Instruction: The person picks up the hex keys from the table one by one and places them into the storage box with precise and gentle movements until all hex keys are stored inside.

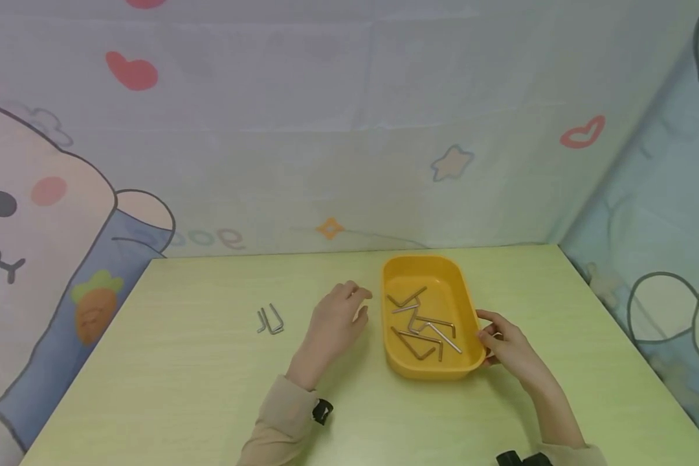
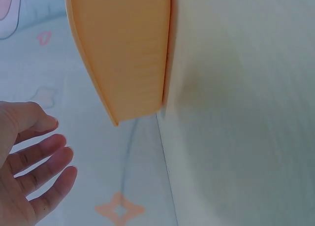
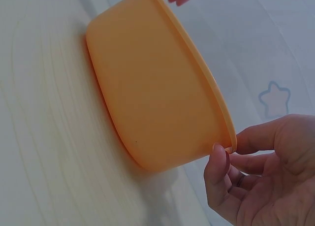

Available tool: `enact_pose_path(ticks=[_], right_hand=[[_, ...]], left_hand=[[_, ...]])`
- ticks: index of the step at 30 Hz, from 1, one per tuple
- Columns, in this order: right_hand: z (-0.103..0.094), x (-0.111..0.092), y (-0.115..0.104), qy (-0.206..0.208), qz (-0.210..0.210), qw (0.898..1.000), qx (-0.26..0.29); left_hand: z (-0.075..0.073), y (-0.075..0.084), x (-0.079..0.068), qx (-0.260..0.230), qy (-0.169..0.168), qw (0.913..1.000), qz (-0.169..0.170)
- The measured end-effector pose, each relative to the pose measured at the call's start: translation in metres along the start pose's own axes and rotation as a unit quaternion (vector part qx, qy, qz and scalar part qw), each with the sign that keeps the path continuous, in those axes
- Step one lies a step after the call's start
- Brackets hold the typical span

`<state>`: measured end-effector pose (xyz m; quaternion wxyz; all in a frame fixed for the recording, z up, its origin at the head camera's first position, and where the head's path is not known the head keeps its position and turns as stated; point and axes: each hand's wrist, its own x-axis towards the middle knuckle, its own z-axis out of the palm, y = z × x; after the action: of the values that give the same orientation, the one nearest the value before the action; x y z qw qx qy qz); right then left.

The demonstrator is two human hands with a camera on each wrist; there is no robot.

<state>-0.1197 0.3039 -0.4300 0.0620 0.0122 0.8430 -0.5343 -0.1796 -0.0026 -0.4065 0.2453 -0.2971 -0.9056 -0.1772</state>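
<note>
Because the yellow tray [image 1: 431,373], right of centre, is gripped at its right rim by the right hand [image 1: 512,348], its hex keys [image 1: 445,339] could be spilled by tilting; the left hand [image 1: 336,318], fingers [image 2: 47,168] relaxed, is empty.

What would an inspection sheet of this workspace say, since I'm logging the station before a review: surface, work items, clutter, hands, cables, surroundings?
Surface: pale yellow-green table with faint wood grain.
Work items: yellow tray holding several bent metal rods, some overlapping; three loose rods lie on the table, left of the tray.
Clutter: nothing seen.
Left hand: beside the tray's left side, apart from it, fingers relaxed, holding nothing.
Right hand: grips the tray's rim on its right side, toward the near corner.
Cables: nothing seen.
Surroundings: printed backdrop with hearts, a star and a cartoon animal, behind the table and at its sides.
</note>
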Motion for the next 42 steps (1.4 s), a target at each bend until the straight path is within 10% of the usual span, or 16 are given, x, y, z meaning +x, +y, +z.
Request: enact_pose_path(ticks=[31, 42], right_hand=[[0.0, 0.001, 0.0, 0.004, 0.004, 1.0, 0.001], [-0.001, 0.0, 0.0, 0.001, -0.001, 1.0, 0.004]], left_hand=[[-0.01, -0.065, -0.025, -0.029, 0.002, 0.9824, -0.184], [-0.015, -0.083, -0.032, -0.019, -0.059, 0.9672, -0.246]])
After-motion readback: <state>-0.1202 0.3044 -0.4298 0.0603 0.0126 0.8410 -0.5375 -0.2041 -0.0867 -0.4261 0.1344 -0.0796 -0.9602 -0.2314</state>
